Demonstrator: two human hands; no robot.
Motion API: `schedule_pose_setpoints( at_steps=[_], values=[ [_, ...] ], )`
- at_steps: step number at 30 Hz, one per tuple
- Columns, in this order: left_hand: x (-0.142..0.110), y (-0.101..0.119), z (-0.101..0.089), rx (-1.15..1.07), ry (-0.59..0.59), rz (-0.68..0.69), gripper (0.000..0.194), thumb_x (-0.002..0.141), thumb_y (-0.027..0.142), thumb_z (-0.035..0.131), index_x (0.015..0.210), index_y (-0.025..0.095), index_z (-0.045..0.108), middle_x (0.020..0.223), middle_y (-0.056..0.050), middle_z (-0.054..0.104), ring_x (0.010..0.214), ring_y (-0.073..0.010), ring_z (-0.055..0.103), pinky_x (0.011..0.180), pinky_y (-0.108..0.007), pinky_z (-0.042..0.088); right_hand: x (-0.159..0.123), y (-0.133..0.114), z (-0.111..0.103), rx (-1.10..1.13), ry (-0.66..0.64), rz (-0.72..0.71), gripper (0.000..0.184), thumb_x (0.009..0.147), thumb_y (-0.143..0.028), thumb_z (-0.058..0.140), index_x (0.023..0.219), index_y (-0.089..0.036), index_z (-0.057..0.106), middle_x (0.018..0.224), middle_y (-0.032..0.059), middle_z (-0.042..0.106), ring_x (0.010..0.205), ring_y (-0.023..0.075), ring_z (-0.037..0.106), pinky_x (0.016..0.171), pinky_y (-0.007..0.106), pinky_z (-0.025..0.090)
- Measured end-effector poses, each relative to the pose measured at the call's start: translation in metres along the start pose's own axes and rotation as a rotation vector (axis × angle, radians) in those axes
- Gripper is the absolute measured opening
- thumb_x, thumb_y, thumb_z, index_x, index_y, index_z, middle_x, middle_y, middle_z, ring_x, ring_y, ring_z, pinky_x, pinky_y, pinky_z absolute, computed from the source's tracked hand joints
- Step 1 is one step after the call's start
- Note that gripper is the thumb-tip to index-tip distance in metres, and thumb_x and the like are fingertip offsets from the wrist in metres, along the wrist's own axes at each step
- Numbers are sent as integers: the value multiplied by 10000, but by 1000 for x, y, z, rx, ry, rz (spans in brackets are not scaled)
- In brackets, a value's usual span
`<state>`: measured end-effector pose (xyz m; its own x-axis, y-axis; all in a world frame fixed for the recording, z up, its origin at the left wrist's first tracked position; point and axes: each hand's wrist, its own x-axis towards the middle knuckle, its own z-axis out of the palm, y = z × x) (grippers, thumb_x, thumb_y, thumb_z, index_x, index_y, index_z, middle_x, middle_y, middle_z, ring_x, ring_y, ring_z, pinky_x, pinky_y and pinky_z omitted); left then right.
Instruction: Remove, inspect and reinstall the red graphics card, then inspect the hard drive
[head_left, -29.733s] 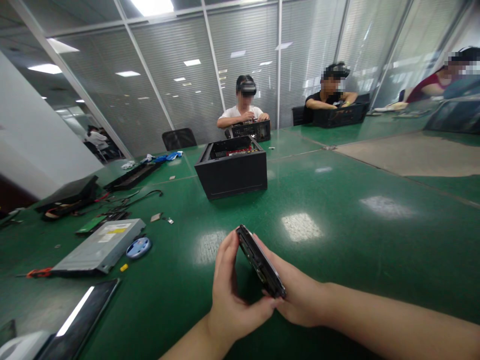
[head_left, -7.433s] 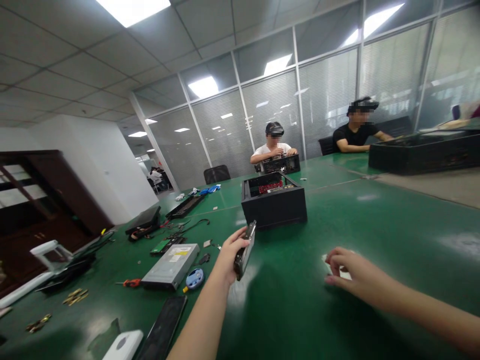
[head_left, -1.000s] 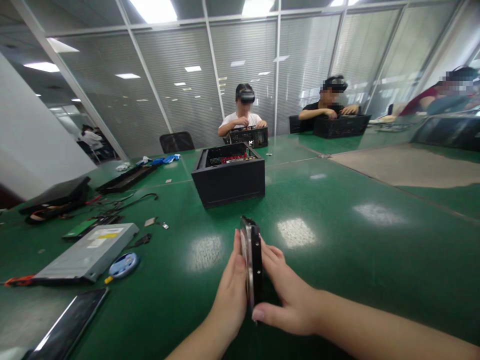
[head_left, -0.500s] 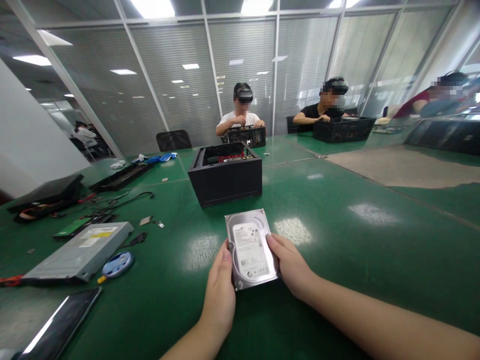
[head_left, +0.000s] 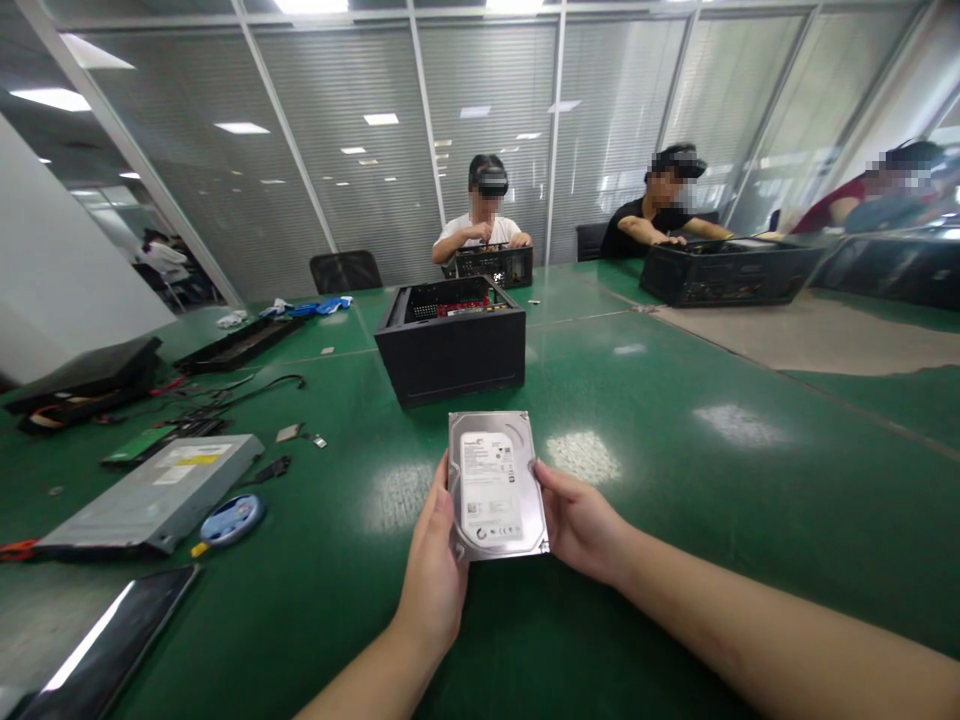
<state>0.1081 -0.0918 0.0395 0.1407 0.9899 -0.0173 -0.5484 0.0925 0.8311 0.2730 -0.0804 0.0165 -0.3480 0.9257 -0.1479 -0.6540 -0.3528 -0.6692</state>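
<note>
A silver hard drive [head_left: 493, 483] with a white label faces up, held just above the green table [head_left: 675, 470] in front of me. My left hand [head_left: 435, 565] grips its left edge and my right hand [head_left: 581, 520] grips its right edge, fingers curled under it. Beyond the drive stands an open black computer case [head_left: 451, 340] with a red board showing inside.
To the left lie a grey optical drive [head_left: 150, 492], a blue round disc [head_left: 230, 518], a dark panel [head_left: 112, 645], cables and a green board [head_left: 139, 445]. Other people work on black cases [head_left: 731, 270] at the far side of the table.
One second ago the drive stood on edge between my palms. It has been turned label side up and now lies flat in both hands, raised slightly toward me.
</note>
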Motion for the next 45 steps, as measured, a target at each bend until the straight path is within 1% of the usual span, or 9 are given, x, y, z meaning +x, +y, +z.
schedule_pose_setpoints(
  at_steps=[3, 7, 10, 17, 22, 27, 36, 40, 45],
  values=[
    [-2, 0, 0, -20, 9, 40, 579, 942, 524, 486, 1453, 258, 431, 1463, -81, 518, 1395, -296, 410, 1127, -436, 375, -2, -2, 2, -6, -101, 106, 501, 934, -555, 460, 1256, -193, 586, 1145, 121, 719, 1061, 276, 682, 957, 490, 473],
    [-5, -3, -2, 14, -24, 92, 619, 943, 544, 458, 1488, 263, 373, 1511, -92, 455, 1416, -304, 376, 1147, -451, 343, -5, -2, 7, -75, -149, 66, 498, 959, -540, 415, 1323, -220, 528, 1243, 108, 678, 1117, 258, 653, 984, 473, 452],
    [-8, -7, -5, 89, -89, 106, 665, 934, 542, 476, 1523, 292, 297, 1566, -76, 374, 1449, -304, 313, 1174, -455, 298, -7, -2, 10, -136, -202, 89, 654, 952, -656, 263, 1355, -202, 504, 1283, 134, 649, 1149, 272, 632, 978, 473, 452],
    [-11, -5, -12, 524, -270, 220, 1151, 704, 319, 815, 1566, 295, 52, 1603, -133, 257, 1457, -381, 266, 1177, -546, 254, -15, -17, 13, -225, -287, 55, 896, 870, -760, -40, 1525, -229, 262, 1421, 157, 537, 1217, 298, 589, 940, 508, 462],
    [-5, -4, -16, 803, -194, 292, 1349, 466, 213, 925, 1558, 280, 136, 1562, -166, 288, 1447, -445, 235, 1173, -631, 168, -14, -18, 6, -326, -265, 48, 888, 887, -736, -40, 1508, -216, 323, 1427, 144, 534, 1260, 292, 559, 969, 499, 447],
    [3, -8, -15, 897, -135, 380, 1284, 539, 178, 869, 1562, 307, 103, 1539, -150, 324, 1430, -403, 285, 1160, -605, 213, -11, -12, 4, -333, -246, 39, 850, 899, -732, 0, 1435, -242, 443, 1381, 114, 582, 1225, 276, 588, 992, 483, 438],
    [-1, -6, -16, 935, -219, 339, 1384, 563, 215, 890, 1554, 338, -67, 1587, -145, 234, 1444, -389, 272, 1168, -595, 220, -15, -19, 5, -174, -310, 119, 804, 899, -740, 105, 1354, -229, 528, 1348, 131, 599, 1279, 309, 533, 1023, 542, 386],
    [-1, -2, -16, 1060, -282, 362, 1417, 510, 340, 927, 1555, 362, -31, 1586, -141, 217, 1451, -413, 236, 1159, -630, 210, -18, -20, 1, -82, -334, 141, 957, 798, -868, 122, 1300, -190, 574, 1271, 169, 636, 1267, 346, 531, 1014, 567, 374],
    [-1, -3, -16, 1314, -263, 371, 1493, 379, 555, 925, 1556, 364, 26, 1616, -150, 113, 1411, -498, 247, 1088, -687, 286, -15, -15, -4, -1, -154, 54, 996, 759, -911, 164, 1268, -172, 595, 1195, 177, 670, 1258, 359, 530, 1012, 574, 366]
  ],
)
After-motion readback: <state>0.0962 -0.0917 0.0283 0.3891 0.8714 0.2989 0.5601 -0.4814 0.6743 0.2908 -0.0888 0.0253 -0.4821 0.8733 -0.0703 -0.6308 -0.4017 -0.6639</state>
